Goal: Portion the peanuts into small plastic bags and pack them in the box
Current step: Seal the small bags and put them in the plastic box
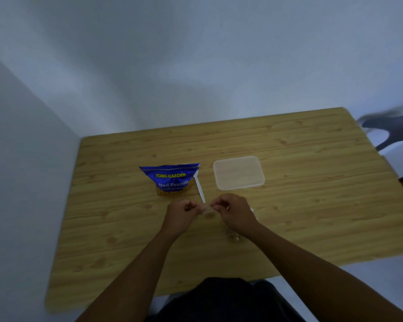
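Pinching small clear plastic bag [206, 211] between left hand [180, 216] and right hand [234, 211], both closed on it.
Packing pending: lidded translucent plastic box [239, 173] far right; blue peanut packet [171, 180] far left.

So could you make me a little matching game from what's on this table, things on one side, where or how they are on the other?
Things:
1. peanut packet
2. white spoon
3. plastic box
4. small clear bag

Places or states:
A. pinched between the left hand and right hand
B. lid on, right of the spoon
C. blue, upright, left of the spoon
D. lying between packet and box

Pairs: 1-C, 2-D, 3-B, 4-A
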